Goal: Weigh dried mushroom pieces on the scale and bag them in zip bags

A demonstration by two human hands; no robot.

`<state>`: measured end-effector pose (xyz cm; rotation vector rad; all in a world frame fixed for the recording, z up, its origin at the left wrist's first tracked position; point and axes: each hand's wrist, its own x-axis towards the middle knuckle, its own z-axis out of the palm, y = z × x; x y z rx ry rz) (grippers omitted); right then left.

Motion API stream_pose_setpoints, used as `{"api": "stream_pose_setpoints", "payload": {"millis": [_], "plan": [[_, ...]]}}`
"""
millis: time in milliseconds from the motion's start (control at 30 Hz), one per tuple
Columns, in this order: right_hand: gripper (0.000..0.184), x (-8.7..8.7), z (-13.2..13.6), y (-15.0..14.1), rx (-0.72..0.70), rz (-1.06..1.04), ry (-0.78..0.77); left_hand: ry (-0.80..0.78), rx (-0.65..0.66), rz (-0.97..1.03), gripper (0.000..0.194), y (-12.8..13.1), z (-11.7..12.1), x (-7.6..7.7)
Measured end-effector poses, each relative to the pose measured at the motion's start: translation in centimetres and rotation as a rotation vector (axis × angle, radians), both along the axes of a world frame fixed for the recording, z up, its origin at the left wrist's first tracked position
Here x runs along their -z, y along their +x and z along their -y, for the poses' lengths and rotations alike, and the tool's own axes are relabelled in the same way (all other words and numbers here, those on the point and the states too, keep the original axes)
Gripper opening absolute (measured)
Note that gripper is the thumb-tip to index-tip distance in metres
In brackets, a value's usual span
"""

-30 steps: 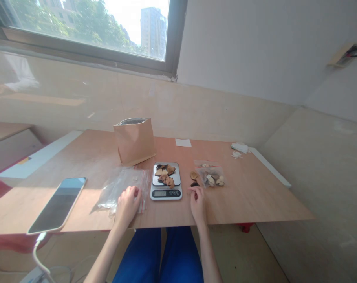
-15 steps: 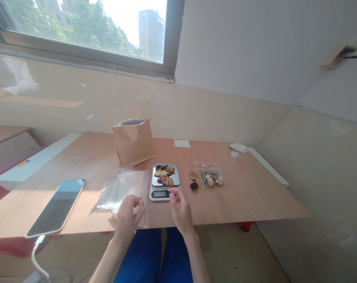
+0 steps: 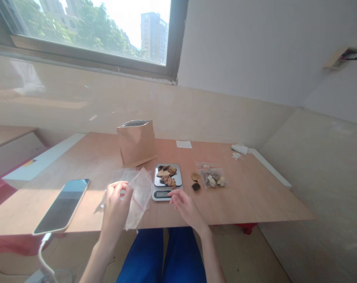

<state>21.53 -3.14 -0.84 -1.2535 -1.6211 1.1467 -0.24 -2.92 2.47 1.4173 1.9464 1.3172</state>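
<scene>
I have the left hand [image 3: 116, 206] raised just above the table edge, its fingers curled toward the thumb in a light pinch. The clear zip bag [image 3: 140, 198] runs from that hand and hangs in soft folds, with one corner showing on the far side of the hand. From here I read this as a grasp on the bag, though the fingers partly hide the exact contact point. The bag sits in front of the left side of the scale [image 3: 160, 193], just beside it.

The right hand [image 3: 185, 208] is relaxed and open, holding nothing. Its fingertips [image 3: 171, 192] are just beside the scale's display, and I cannot confirm contact.

The bag should weigh almost nothing. Its thin film looks soft and likely to slip, so I rate the red-lined zip edge as the firmest place to hold it. The dried slices [image 3: 166, 171] on the scale tray look brittle and light, and they would need a gentle pinch at their thicker edges. The same applies to the loose pieces [image 3: 195, 177] beside the scale and to the filled bag [image 3: 212, 177] to their right.

Also on the wooden table [image 3: 240, 208] are a kraft pouch [image 3: 136, 143] standing upright behind the hands, a phone [image 3: 62, 206] to the left, a paper slip [image 3: 183, 144], and white packets [image 3: 239, 148] toward the far right.
</scene>
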Motion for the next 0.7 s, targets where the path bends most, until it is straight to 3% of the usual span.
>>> {"api": "stream_pose_setpoints", "payload": {"millis": [167, 333, 467, 700], "plan": [[0.031, 1.9, 0.8, 1.1, 0.173, 0.124, 0.021, -0.057, 0.025, 0.036, 0.028, 0.6, -1.5, 0.1], [0.022, 3.2, -0.7, 1.1, 0.318, 0.281, 0.216, -0.074, 0.061, 0.065, 0.036, 1.0, -2.7, 0.5], [0.035, 3.1, -3.1, 0.1, 0.289, 0.402, 0.394, -0.097, 0.105, 0.062, 0.043, 0.9, -3.2, 0.6], [0.031, 3.1, -6.1, 0.0, 0.264, 0.447, 0.368, -0.093, 0.054, 0.066, 0.042, 0.3, -2.7, 1.0]]}}
